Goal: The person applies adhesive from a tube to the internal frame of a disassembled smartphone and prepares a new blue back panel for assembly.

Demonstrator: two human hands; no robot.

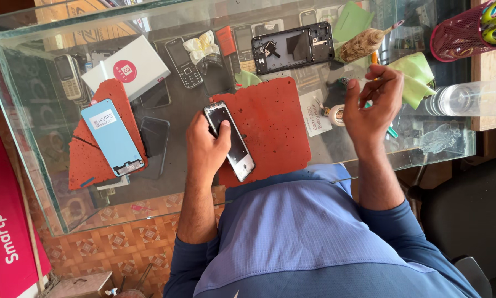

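While red mats (pixel 278 124) underlie it, opened phone (pixel 231 142) meets left hand (pixel 203 146).

glass-topped counter (pixel 32 165), patterned orange floor tiles (pixel 121 243), daylight

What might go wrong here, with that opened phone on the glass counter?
The left hand pins the opened phone on the red mat near the counter's front edge; a slip might send it off. The right hand hovers by the tape roll and plastic bottle, which it might knock.
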